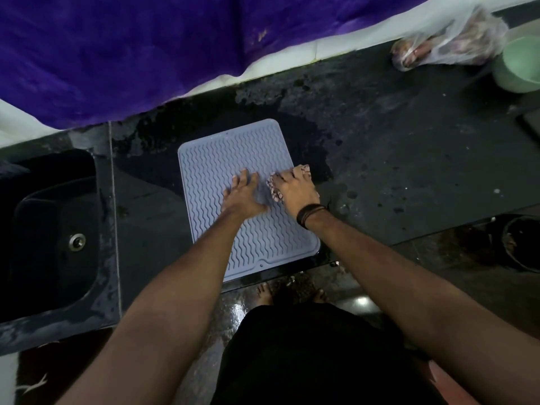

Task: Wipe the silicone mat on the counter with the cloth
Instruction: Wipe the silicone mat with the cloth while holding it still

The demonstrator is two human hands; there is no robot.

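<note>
A dark worktop [409,159] fills the frame. A grey mat [233,159] lies at its centre. My left hand [244,195] presses flat, fingers spread, on it; my right hand [295,191] grips a patterned cloth [274,192] at its right edge.

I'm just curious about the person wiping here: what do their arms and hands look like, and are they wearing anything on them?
Both forearms are bare, with no sleeves or gloves. The right wrist wears a dark, thin multi-strand wristband. The left wrist shows nothing worn.
</note>
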